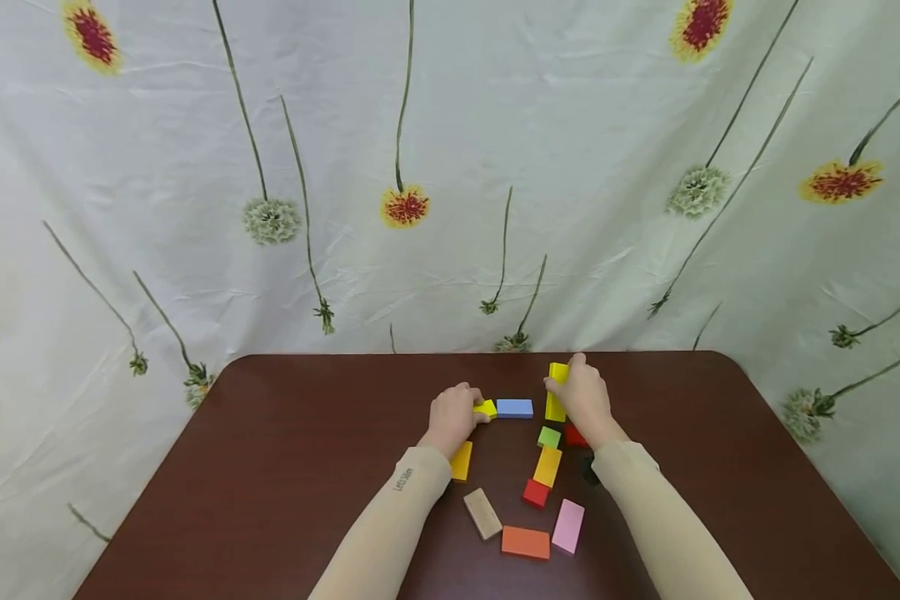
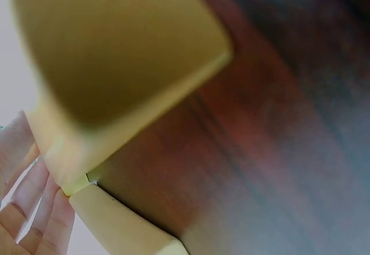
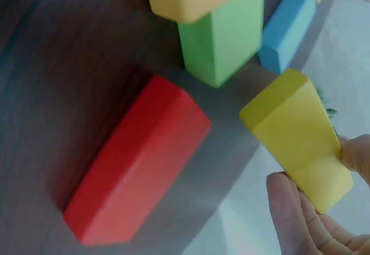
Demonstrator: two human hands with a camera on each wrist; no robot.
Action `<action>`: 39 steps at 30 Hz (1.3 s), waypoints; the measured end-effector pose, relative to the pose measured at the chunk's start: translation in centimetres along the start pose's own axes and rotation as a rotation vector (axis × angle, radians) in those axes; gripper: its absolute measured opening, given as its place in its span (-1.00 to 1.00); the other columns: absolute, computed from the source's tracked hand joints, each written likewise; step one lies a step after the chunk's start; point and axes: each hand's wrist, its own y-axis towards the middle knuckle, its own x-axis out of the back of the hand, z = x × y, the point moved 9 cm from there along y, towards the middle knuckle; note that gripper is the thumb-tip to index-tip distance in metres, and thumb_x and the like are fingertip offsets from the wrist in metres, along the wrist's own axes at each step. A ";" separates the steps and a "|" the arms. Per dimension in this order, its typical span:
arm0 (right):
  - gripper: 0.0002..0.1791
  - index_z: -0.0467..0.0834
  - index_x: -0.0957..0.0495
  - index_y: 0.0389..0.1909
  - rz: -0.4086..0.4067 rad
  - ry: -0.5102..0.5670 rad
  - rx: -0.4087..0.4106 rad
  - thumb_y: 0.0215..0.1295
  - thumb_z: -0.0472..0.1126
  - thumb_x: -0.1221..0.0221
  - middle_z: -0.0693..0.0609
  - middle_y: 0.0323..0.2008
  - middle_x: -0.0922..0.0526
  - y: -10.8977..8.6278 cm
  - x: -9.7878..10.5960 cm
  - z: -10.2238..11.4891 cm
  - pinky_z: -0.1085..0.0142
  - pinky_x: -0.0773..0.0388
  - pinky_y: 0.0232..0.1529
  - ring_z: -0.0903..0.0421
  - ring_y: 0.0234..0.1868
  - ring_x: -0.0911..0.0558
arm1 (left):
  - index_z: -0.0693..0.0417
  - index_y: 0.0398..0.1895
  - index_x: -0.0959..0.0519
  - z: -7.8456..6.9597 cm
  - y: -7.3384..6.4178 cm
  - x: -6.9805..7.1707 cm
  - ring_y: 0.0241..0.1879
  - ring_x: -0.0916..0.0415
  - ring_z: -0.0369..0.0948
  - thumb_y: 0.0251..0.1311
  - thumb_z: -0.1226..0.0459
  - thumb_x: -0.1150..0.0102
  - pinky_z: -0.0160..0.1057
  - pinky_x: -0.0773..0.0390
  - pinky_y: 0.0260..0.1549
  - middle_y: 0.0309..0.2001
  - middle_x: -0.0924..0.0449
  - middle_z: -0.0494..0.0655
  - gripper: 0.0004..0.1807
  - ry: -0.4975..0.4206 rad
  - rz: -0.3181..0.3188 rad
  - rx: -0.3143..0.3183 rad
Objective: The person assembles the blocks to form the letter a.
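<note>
Toward the back of the table, my left hand point(image 1: 452, 415) grips a yellow block point(image 1: 486, 408) whose end points at a blue block point(image 1: 514, 408). In the left wrist view the fingers point(image 2: 49, 214) reach in from the left, beside a large blurred yellow-orange block point(image 2: 121, 41). My right hand point(image 1: 585, 398) pinches another yellow block point(image 1: 557, 392) between thumb and fingers, its far end tilted in the right wrist view. A green block point(image 1: 549, 437) lies just in front of that one, and a red block point(image 3: 136, 162) lies under the right wrist.
Nearer me, an orange-yellow block point(image 1: 547, 467) and a small red block point(image 1: 536, 492) continue from the green one. A wooden block point(image 1: 483, 513), an orange-red block point(image 1: 526, 542) and a pink block point(image 1: 568, 526) form the near side. A flowered curtain point(image 1: 450, 283) hangs behind the dark table point(image 1: 300, 467).
</note>
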 end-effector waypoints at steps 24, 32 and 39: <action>-0.33 -0.50 -0.41 0.02 0.181 -0.235 0.031 0.15 -0.05 -0.40 -0.31 -0.26 -0.62 -2.1 -4.5 -0.8 0.12 -0.66 -0.21 -0.07 -0.35 -0.61 | 0.03 -0.10 -0.73 0.0 -0.1 0.1 -0.25 -0.57 -0.09 0.10 0.07 -0.41 -0.08 -0.62 -0.13 -0.24 -0.61 -0.07 -0.66 0.000 -0.010 0.008; -0.26 -0.52 -0.40 0.08 0.170 -0.254 0.059 0.14 -0.02 -0.42 -0.37 -0.20 -0.63 -2.6 -4.7 -0.3 0.10 -0.67 -0.18 -0.11 -0.32 -0.63 | 0.01 -0.11 -0.73 0.2 -0.1 0.0 -0.24 -0.58 -0.09 0.11 0.06 -0.40 -0.09 -0.62 -0.16 -0.23 -0.61 -0.08 -0.67 0.015 -0.016 -0.002; -0.26 -0.50 -0.41 0.10 0.180 -0.239 0.056 0.15 0.01 -0.40 -0.32 -0.25 -0.63 -2.8 -4.8 -0.3 0.17 -0.63 -0.29 -0.04 -0.41 -0.59 | 0.00 -0.11 -0.73 0.2 0.1 -0.2 -0.24 -0.58 -0.10 0.10 0.07 -0.41 -0.09 -0.63 -0.17 -0.22 -0.62 -0.08 -0.67 0.009 -0.023 -0.009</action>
